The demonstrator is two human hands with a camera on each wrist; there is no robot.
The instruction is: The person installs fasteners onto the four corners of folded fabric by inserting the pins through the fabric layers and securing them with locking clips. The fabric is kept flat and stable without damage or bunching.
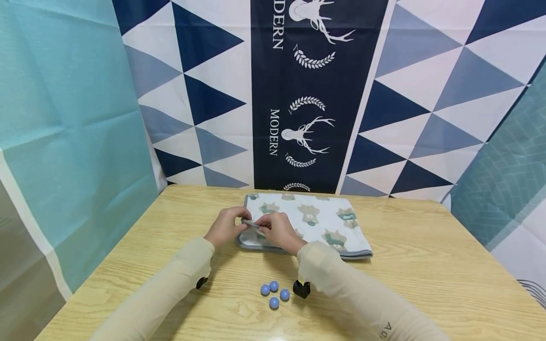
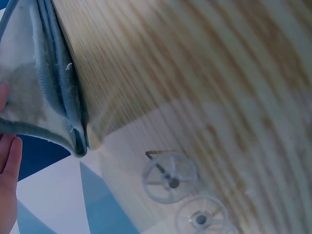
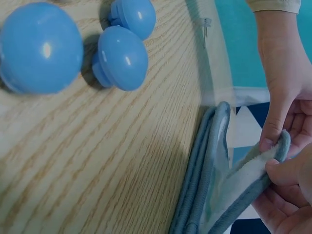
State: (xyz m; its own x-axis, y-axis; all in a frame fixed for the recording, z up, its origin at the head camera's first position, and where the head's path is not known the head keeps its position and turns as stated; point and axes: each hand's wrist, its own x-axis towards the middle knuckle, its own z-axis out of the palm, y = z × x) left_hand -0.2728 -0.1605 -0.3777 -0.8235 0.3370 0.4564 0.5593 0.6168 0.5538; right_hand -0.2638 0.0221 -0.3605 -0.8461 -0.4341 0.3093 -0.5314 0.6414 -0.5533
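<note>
A folded white blanket (image 1: 309, 215) with a bear print and grey-blue edging lies toward the back of the table. My left hand (image 1: 225, 228) pinches a raised edge of it near its left side. Close beside it, my right hand (image 1: 279, 230) pinches the same edge. In the right wrist view, thumbs and fingers of both hands hold the lifted edging (image 3: 243, 195), with lower layers folded beneath. The left wrist view catches the blanket's corner layers (image 2: 53, 73) and only part of my left fingers.
Several blue, round-capped plastic pieces (image 1: 274, 302) sit on the wooden table (image 1: 409, 265) between my forearms. Clear wheel-shaped plastic pieces (image 2: 170, 178) appear in the left wrist view. A patterned cloth (image 1: 315, 94) hangs behind the table.
</note>
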